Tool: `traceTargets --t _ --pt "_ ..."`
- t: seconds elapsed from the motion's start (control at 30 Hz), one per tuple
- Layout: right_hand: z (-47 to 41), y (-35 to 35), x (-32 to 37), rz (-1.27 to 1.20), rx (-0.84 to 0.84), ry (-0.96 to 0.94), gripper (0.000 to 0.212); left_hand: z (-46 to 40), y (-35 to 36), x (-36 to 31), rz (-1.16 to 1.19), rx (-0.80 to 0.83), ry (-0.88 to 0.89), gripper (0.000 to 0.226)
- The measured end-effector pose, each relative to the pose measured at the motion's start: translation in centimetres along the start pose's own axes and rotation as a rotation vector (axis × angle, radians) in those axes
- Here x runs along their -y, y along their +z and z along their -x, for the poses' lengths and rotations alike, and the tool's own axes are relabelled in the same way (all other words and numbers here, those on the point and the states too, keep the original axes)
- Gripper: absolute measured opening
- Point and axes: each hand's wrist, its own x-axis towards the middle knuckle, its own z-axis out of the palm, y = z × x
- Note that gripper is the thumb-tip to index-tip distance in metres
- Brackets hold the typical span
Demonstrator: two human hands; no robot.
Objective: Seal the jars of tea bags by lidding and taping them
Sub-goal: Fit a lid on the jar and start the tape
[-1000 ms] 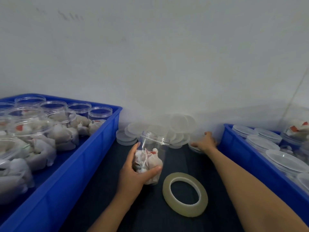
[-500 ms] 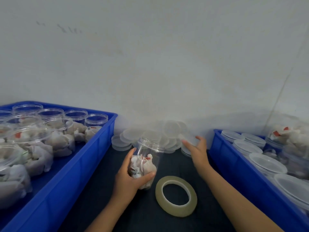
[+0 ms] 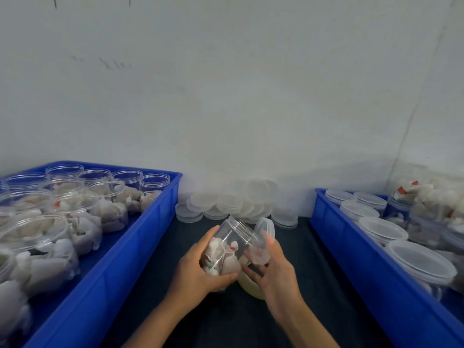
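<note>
My left hand (image 3: 198, 270) grips a clear jar (image 3: 229, 247) of tea bags, tilted with its open mouth toward the upper right. My right hand (image 3: 272, 267) holds a translucent lid (image 3: 263, 241) right beside the jar's mouth; the lid stands on edge and does not sit on the jar. Under both hands lies a roll of clear tape (image 3: 251, 287), mostly hidden. A pile of loose lids (image 3: 233, 204) lies against the wall behind.
A blue crate (image 3: 108, 272) at the left holds several open jars of tea bags. Another blue crate (image 3: 356, 262) at the right holds several lidded jars. A dark mat (image 3: 313, 297) covers the table between them. A white wall rises close behind.
My right hand has come back from the lid pile with a lid and brought it to the jar's mouth. My left hand has tilted the jar toward it.
</note>
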Motion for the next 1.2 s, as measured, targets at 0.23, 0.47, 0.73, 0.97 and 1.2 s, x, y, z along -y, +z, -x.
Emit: traceTargets --t 0.23,0.47,0.73,0.97,1.2 --pt "0.1 -1.0 -0.4 0.236 0.09 -0.212 0.035 0.3 -0.9 -1.1 -0.278 0.164 0.068 0.105" --pt "-0.5 -1.2 -2.1 0.149 0.005 -0.205 0.037 1.7 0.6 -0.4 0.089 -0.062 -0.072 0.13" --pt "0.1 -0.7 -2.9 0.198 0.018 -0.27 0.057 1.2 0.7 -0.4 0.586 0.0 -0.249 0.097" --pt "0.7 -1.1 -1.7 0.532 0.128 -0.489 0.053 1.1 0.5 -0.6 0.631 -0.021 -0.301 0.118" --pt "0.9 -1.1 -1.7 0.703 0.214 -0.575 0.059 0.9 0.2 -0.9 0.667 -0.039 -0.387 0.063"
